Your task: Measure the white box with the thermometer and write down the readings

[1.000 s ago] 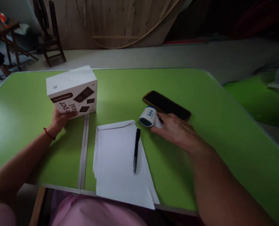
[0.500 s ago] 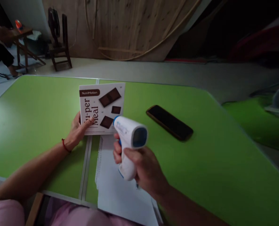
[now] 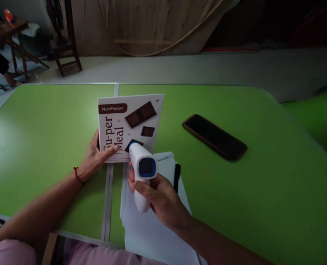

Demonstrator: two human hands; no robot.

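Observation:
My left hand grips the lower left corner of a white box printed "NutriMotion Su-per Meal" with pictures of dark chocolate pieces. The thumb lies across the box's front; the other fingers are behind it. In my right hand is a white and blue infrared thermometer, held by its handle. Its nose is directed at the box's lower part, and its dark screen faces me. Whether the nose touches the box I cannot tell. Under my right hand lie a notebook and white paper, with a black pen on them.
A smartphone with a dark screen lies on the green table to the right. A metal seam runs across the tabletop. Beyond stand a wooden chair and a small table, with part of another person at far left.
The thermometer has turned more upright and shifted slightly left, its screen now facing me more squarely. The box looks nearer and further right. My view has tilted down a little, and the pen now shows.

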